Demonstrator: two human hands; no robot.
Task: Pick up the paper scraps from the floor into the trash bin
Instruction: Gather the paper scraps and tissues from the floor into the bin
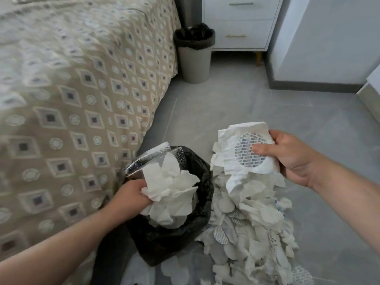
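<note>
Left hand point(133, 194) is gripping tissue wad point(170, 188), trash bin point(174, 243) just below grip for dropping; right hand point(294, 159) is pinching paper scraps point(242, 157) above floor pile point(246, 233)

Bedspread point(61, 89) blurred — scrap pile point(246, 233) cropped

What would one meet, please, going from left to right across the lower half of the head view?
Patterned bedspread, left hand gripping crumpled tissue, black-lined trash bin, pile of paper scraps, right hand holding printed paper.
</note>
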